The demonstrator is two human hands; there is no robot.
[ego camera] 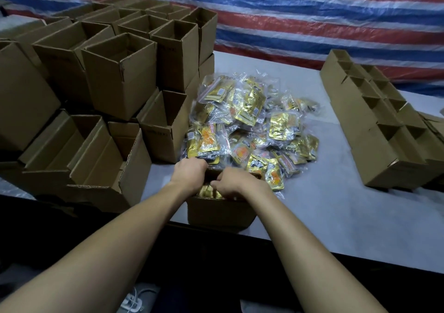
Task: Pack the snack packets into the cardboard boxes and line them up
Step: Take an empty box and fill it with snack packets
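Forearms: both reach in from the bottom edge and meet over an open box (pixel 218 213) at the near edge of the desk (pixel 336 204).
Shoe (pixel 134 300): partly visible in the dark below the desk, cut off by the frame.
Empty boxes (pixel 115 77): stacked on the left, tops open; the lower ones are half hidden.
Left hand (pixel 189 173): knuckles up, fingers curled under at the box's far left corner; what they grip cannot be told.
Packets in the box (pixel 206 191): only a sliver of gold shows between the hands.
Right hand (pixel 236 184): fingers bent down into the box onto the packets, tips hidden; hold unclear.
Pile of packets (pixel 252 125): gold and clear wrappers heaped just behind the box; print unreadable.
Row of boxes (pixel 374 125): lined up on the right, contents out of sight.
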